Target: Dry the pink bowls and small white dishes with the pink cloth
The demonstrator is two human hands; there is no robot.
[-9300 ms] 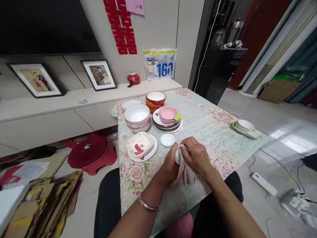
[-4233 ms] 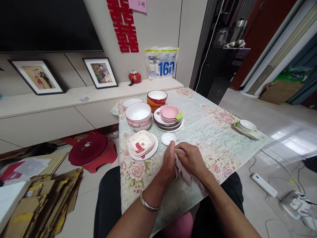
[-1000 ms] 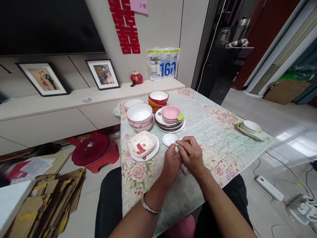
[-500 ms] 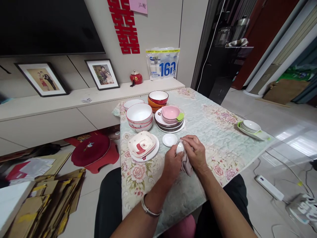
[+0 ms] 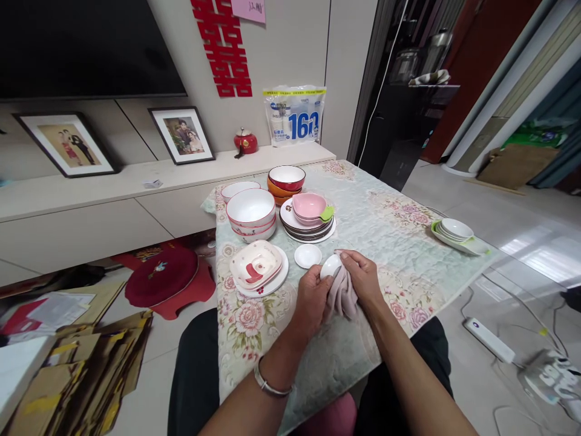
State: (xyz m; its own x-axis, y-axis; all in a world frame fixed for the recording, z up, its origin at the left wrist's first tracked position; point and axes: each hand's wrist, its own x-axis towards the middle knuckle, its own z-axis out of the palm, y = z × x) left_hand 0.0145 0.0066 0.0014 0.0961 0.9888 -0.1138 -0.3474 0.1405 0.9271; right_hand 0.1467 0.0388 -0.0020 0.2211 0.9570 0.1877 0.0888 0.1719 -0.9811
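My left hand (image 5: pixel 313 298) is closed on the left edge of a small white dish (image 5: pixel 330 266), held tilted just above the table. My right hand (image 5: pixel 362 275) grips a pale pink cloth (image 5: pixel 344 295) against the dish's right side; the cloth hangs down between both hands. Just beyond my left hand, another small white dish (image 5: pixel 307 256) lies on the tablecloth. To the left, squarish patterned dishes (image 5: pixel 255 264) are stacked on a white round plate (image 5: pixel 280 280).
Behind stand white red-rimmed bowls (image 5: pixel 251 209), red and orange bowls (image 5: pixel 287 177), and dark-rimmed plates (image 5: pixel 290 227) topped by pink bowls (image 5: pixel 309 206). At the right table edge, small white bowls (image 5: pixel 456 229) sit on a green-edged dish (image 5: pixel 474 245). A red stool (image 5: pixel 181 290) stands left.
The small dish has turned so more of its white face shows. My right hand has shifted slightly, and the cloth is more spread out below it. The view has moved a little.
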